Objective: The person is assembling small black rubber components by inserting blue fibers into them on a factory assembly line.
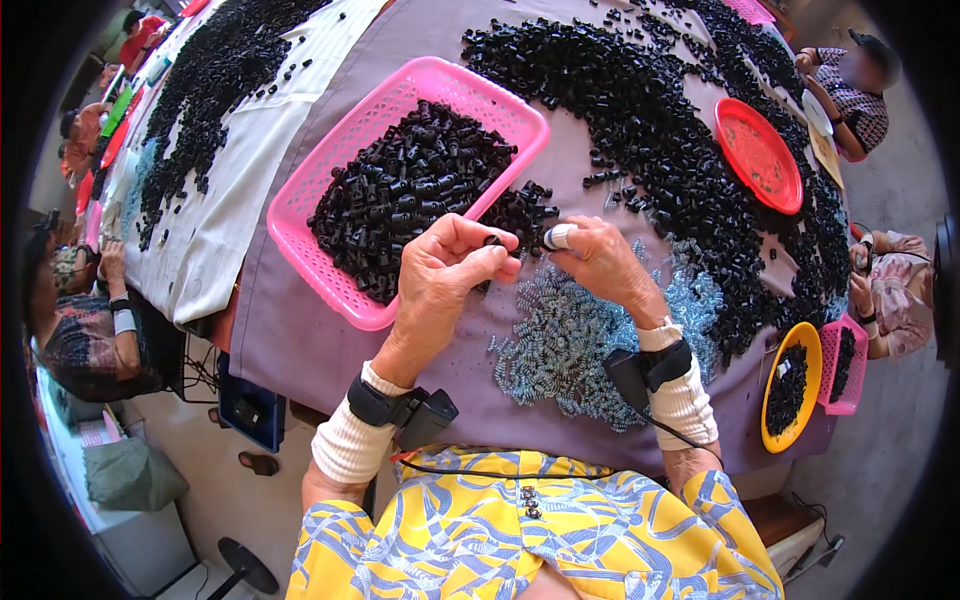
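Where our hands meet above the bench (300, 330), left hand (440, 275) fingers pinch a small black part (493, 241), axis too hidden to tell. Right hand (600, 262) fingers closed, taped fingertip toward it. Springs (560, 345) below; pink basket (350, 300) left.

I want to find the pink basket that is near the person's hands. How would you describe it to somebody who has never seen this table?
Start at the purple cloth that covers the table. Just beyond the left hand lies a pink basket, rectangular, with latticed walls, holding small black parts. It is the largest tray; the smaller pink basket sits at the far right beside a yellow bowl.
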{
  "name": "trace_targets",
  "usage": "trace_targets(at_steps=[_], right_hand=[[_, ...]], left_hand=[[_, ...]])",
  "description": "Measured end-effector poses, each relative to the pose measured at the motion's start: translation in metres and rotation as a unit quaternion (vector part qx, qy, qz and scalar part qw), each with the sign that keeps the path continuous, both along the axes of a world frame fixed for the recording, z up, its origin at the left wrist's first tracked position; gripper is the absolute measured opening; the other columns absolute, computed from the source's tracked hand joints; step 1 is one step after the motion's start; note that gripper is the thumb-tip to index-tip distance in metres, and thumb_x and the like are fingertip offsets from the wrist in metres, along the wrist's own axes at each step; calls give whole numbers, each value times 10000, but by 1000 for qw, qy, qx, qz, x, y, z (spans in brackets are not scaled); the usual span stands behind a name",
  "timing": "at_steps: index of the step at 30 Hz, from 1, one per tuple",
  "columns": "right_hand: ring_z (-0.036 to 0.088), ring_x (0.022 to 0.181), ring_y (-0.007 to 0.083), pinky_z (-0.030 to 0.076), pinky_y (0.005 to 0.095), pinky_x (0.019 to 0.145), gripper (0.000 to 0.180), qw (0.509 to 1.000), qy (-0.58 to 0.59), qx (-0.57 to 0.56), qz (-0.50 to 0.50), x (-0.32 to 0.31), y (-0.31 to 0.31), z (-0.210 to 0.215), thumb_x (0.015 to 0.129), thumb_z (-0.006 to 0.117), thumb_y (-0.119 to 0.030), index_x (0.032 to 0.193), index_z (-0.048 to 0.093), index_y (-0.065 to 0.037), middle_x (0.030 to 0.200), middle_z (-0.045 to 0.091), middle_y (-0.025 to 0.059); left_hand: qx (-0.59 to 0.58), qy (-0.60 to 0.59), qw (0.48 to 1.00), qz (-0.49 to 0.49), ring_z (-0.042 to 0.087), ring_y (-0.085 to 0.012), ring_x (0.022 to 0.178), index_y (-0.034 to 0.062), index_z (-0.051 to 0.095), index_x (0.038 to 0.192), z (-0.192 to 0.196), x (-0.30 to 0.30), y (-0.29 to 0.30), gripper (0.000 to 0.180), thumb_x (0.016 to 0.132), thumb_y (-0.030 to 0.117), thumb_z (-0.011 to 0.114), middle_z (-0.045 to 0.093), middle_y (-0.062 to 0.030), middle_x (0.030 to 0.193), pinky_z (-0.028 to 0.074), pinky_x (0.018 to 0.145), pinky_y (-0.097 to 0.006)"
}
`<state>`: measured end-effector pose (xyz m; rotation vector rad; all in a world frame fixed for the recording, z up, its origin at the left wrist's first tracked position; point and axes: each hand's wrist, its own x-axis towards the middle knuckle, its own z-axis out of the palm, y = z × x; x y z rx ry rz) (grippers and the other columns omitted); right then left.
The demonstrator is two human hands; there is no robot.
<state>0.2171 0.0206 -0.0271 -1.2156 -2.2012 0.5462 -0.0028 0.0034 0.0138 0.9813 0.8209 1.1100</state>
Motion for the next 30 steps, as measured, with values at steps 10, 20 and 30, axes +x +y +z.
trace_targets(at_steps=[10, 20, 30], right_hand=[[546, 912, 302, 423, 414, 799, 86, 985, -167, 36, 1, -4, 3, -15, 725, 636, -64, 807, 612, -53, 874, 582, 119], [609, 627, 246, 477, 321, 573, 139, 974, 215, -64, -44, -23, -14, 34, 738, 710, -56, 836, 629, -2, 723, 627, 109], [604, 617, 210, 470, 291, 561, 150, 992, 122, -30, -4, -32, -13, 61, 703, 710, -30, 826, 625, -15, 710, 619, 114]], left_hand=[[-28, 19, 999, -12, 633, -90, 726, 19, 603, 974, -11, -9, 1, 133, 849, 28, 645, 660, -53, 871, 530, 661, -227], [13, 90, 995, -29, 563, -32, 729, 9, 652, 1050, -16, -1, -2, 206, 847, 38, 665, 634, 16, 817, 461, 656, -172], [86, 175, 981, -14, 590, -63, 766, -4, 679, 1010, -10, 3, -6, 201, 810, -19, 660, 648, -24, 896, 478, 659, -198]])
